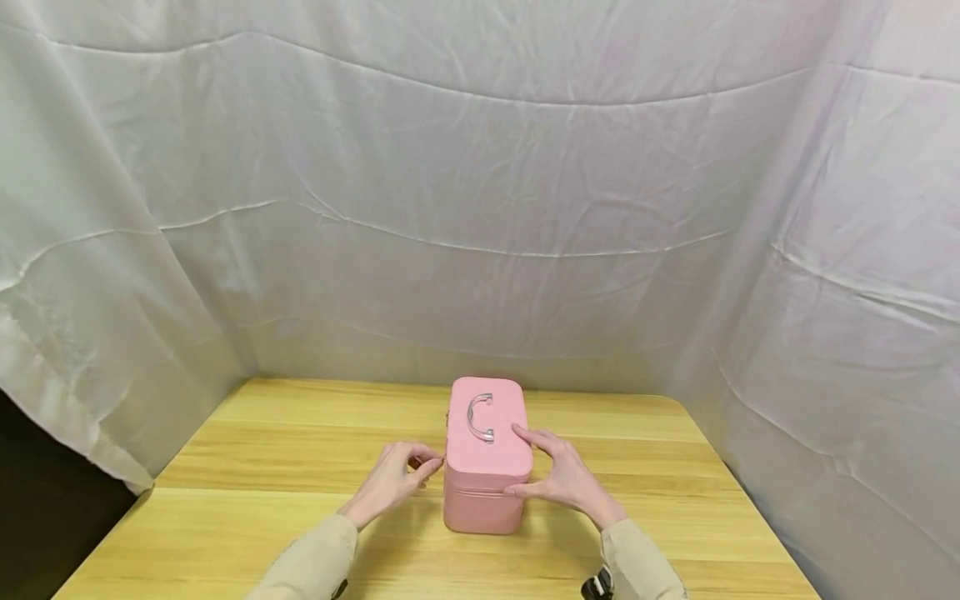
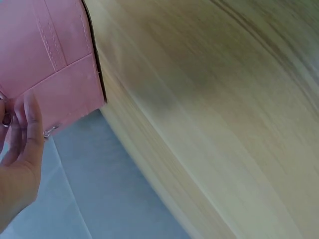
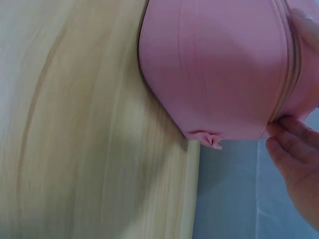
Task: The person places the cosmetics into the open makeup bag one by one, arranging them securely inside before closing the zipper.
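Observation:
A pink cosmetic case (image 1: 491, 450) stands upright on the wooden table, its lid down and a silver carry handle (image 1: 474, 417) on top. A zipper seam (image 3: 289, 64) runs below the lid. My left hand (image 1: 397, 477) is at the case's left side; in the left wrist view its thumb and fingers pinch a small metal zipper pull (image 2: 7, 118), mostly covered by them. Another metal fitting (image 2: 50, 131) hangs beside those fingers. Opposite, my right hand (image 1: 566, 479) grips the lid's right side, thumb near the front corner and index finger on the top edge.
The wooden table (image 1: 300, 467) extends around the case. Pale grey cloth (image 1: 480, 200) hangs behind it and at both sides. A pink fabric tab (image 3: 208, 139) sticks out low on the case. Dark space (image 1: 45, 500) shows at the far left.

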`<state>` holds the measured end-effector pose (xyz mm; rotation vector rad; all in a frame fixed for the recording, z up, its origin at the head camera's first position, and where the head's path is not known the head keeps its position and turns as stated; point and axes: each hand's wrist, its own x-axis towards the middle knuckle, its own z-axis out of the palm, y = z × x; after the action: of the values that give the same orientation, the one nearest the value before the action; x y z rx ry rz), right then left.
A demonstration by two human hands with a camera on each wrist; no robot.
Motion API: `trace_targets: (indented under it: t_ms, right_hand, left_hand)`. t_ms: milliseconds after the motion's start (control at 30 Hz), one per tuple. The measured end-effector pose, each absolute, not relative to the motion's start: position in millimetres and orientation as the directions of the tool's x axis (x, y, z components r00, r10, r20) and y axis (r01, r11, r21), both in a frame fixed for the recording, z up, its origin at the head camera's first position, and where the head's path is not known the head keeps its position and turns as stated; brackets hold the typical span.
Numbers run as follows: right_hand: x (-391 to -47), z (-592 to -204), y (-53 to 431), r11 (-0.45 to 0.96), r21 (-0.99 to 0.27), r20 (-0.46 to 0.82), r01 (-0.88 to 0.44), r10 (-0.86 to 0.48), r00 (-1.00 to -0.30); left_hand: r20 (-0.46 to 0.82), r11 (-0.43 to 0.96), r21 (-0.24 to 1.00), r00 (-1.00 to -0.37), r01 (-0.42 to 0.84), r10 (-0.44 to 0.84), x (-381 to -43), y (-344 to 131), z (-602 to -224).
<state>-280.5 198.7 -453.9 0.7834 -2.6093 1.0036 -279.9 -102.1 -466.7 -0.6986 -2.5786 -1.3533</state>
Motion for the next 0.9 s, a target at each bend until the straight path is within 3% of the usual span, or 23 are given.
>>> trace_targets:
  t_ms: [900]
  right_hand:
    - [-277, -454, 199, 0.666, -0.504, 0.390, -0.550, -0.393, -0.833]
  left_hand:
    - [0.321, 0.405, 0.713, -0.779, 0.573, 0.538, -272, -119, -463]
